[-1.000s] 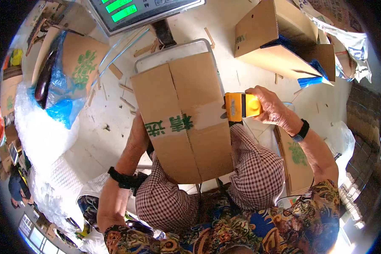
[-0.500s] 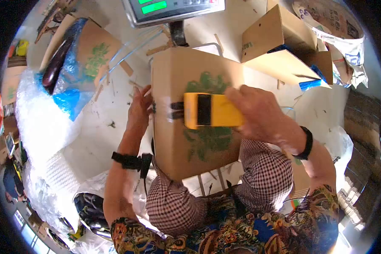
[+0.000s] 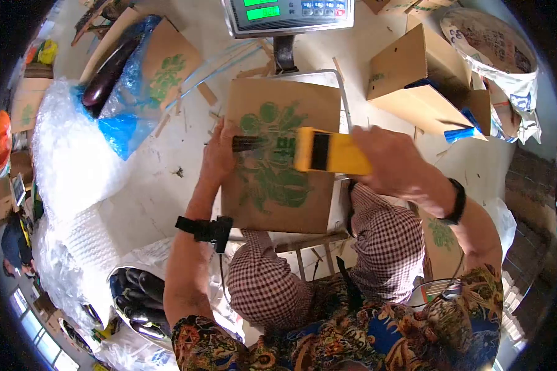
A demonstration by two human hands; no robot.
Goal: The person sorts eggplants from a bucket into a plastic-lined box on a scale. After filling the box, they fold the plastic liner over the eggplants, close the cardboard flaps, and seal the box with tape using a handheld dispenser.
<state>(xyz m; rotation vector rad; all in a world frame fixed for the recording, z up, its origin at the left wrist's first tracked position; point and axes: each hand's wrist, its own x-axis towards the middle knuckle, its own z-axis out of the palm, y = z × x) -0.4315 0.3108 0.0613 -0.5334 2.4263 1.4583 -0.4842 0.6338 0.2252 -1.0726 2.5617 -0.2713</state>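
A closed cardboard box point(image 3: 278, 216) with green vegetable print stands in front of my knees. My left hand point(image 3: 219, 156) is at its left edge, palm against the side and fingers curled at the edge. Over the box's right half, my right hand point(image 3: 393, 159) grips a yellow tape dispenser point(image 3: 346, 153) with a black band, its head pointing left. Between the dispenser and my left hand, a dark streaked strip point(image 3: 247, 143) and a shiny band cross the printed top. The right hand is slightly blurred by motion.
A digital scale point(image 3: 291, 13) stands beyond the box. At the left, an open carton point(image 3: 182, 62) holds a large eggplant point(image 3: 110, 74) on blue plastic. An open carton point(image 3: 399, 65) and a white sack point(image 3: 520, 77) sit at the right. Dark eggplants point(image 3: 143, 297) fill a container at lower left.
The box has turned so that its printed face lies more squarely toward me. My left hand has closed in on its edge. The tape dispenser has shifted right across the box.
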